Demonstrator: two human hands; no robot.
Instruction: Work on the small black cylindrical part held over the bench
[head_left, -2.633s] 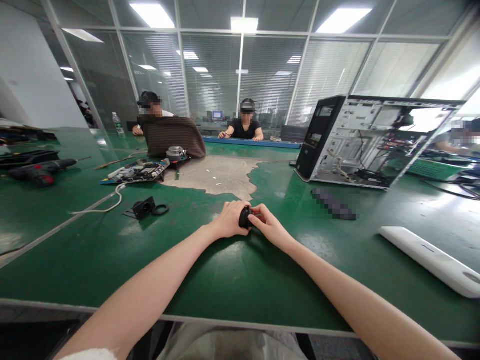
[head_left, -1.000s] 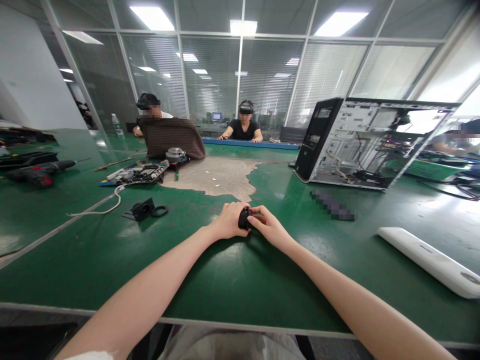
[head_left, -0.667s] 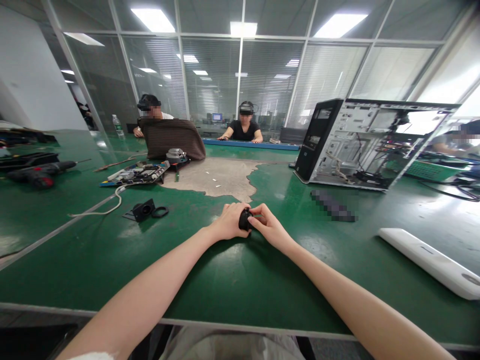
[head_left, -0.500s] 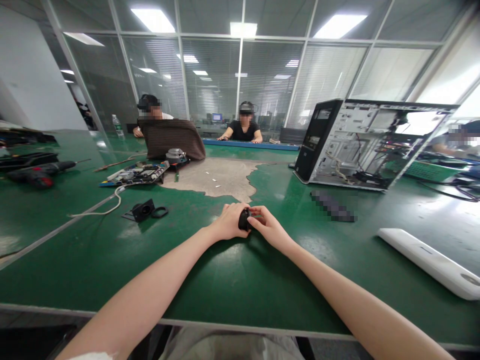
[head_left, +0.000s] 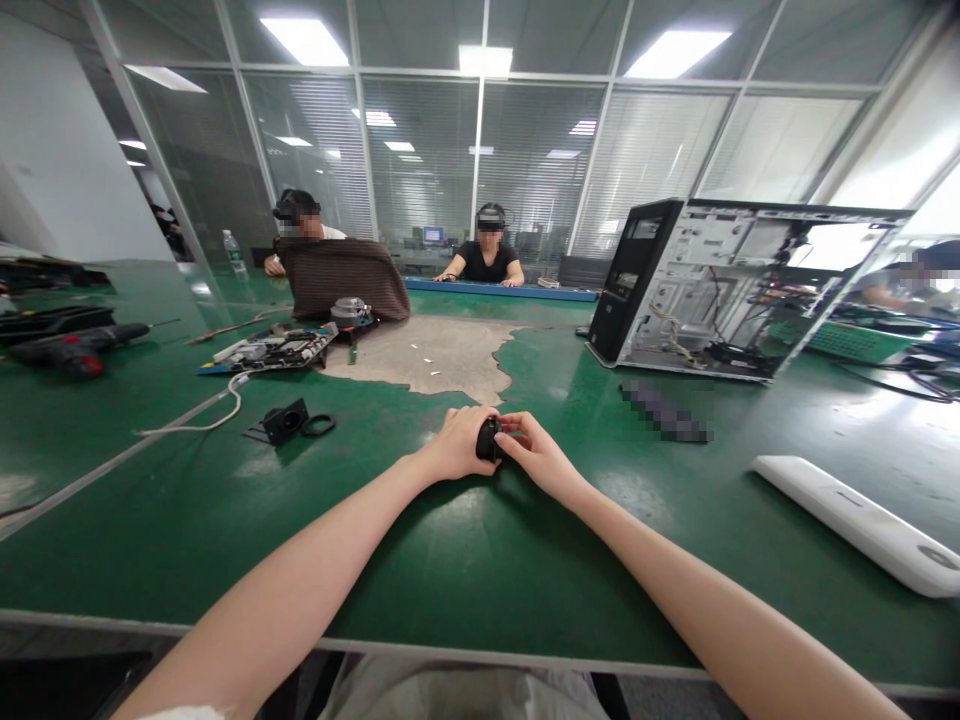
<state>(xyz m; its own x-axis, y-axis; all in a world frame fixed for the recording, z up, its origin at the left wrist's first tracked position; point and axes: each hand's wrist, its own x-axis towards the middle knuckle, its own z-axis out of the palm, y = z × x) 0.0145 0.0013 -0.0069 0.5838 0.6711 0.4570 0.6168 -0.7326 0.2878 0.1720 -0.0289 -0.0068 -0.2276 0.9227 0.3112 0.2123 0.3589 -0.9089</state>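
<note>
A small black rounded part [head_left: 487,438] is held between my two hands, just above or on the green table [head_left: 450,570]; its exact kind is hard to make out. My left hand [head_left: 459,442] wraps round it from the left. From the right, my right hand [head_left: 534,450] grips its edge with thumb and fingertips. Fingers cover much of the part. To the left on the table lie a black square-flanged part with a round opening [head_left: 285,422] and a black ring [head_left: 319,425].
An opened computer case [head_left: 652,290] stands at the right, with a white oblong device [head_left: 855,520] nearer me. Circuit boards [head_left: 274,348], a brown cloth-covered object [head_left: 341,280] and a power drill [head_left: 82,350] lie left. Two people sit across the table, another at far right.
Both hands keep the same hold on the black part, in the same place. The view has shifted very slightly; nothing else visibly differs.
</note>
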